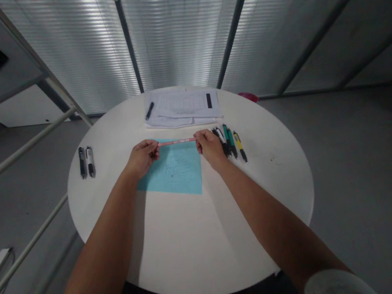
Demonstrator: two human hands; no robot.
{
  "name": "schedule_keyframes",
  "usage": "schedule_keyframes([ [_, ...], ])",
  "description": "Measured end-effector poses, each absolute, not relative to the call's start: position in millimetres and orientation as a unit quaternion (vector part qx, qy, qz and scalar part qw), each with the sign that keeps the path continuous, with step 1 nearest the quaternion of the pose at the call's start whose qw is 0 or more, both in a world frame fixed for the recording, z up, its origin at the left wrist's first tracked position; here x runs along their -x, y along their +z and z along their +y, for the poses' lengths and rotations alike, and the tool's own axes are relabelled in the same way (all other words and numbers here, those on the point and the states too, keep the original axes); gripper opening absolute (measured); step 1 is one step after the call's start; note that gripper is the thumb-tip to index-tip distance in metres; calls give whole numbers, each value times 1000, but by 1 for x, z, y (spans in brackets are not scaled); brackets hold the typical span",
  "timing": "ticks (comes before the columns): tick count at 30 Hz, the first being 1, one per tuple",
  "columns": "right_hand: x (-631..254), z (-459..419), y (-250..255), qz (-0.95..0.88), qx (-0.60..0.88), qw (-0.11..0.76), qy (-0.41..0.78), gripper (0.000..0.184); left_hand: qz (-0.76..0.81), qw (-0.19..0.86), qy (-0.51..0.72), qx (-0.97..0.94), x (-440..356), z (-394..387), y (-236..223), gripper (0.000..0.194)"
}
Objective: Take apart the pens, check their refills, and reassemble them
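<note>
Holding a slim pink pencil (176,141) level by its ends: left hand (142,158) and right hand (211,148) are apart, each pinching one end over the top edge of a blue sheet (174,171) on a round white worktop (196,245). Looks light and stiff, possibly brittle if bent; the bare mid-shaft is the obvious hold. Both tips hidden in the fingers, so can't tell sharpened or capped. Shaft markings too small to read. Cluster of pens (230,143) sits just beside right hand.

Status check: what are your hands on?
Left hand and right hand holding pink pencil by its ends. Blue paper sheet beneath. Pens beside right hand.
</note>
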State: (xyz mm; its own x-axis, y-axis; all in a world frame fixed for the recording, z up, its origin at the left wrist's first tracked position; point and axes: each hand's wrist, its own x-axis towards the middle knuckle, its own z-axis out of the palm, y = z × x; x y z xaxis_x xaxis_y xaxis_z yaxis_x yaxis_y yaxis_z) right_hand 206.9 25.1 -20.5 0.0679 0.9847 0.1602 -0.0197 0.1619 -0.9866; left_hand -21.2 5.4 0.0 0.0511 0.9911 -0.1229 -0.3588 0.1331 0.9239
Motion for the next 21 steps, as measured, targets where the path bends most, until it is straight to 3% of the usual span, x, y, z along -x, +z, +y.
schedule_keyframes([
  [8, -205, 26, -18, -490, 464, 563, 477, 20, 443, 610, 547, -364, 20, 5, 1, 14],
  [21, -205, 27, -19, -499, 466, 567, 462, 21, 430, 593, 539, -416, 20, 4, -1, 14],
])
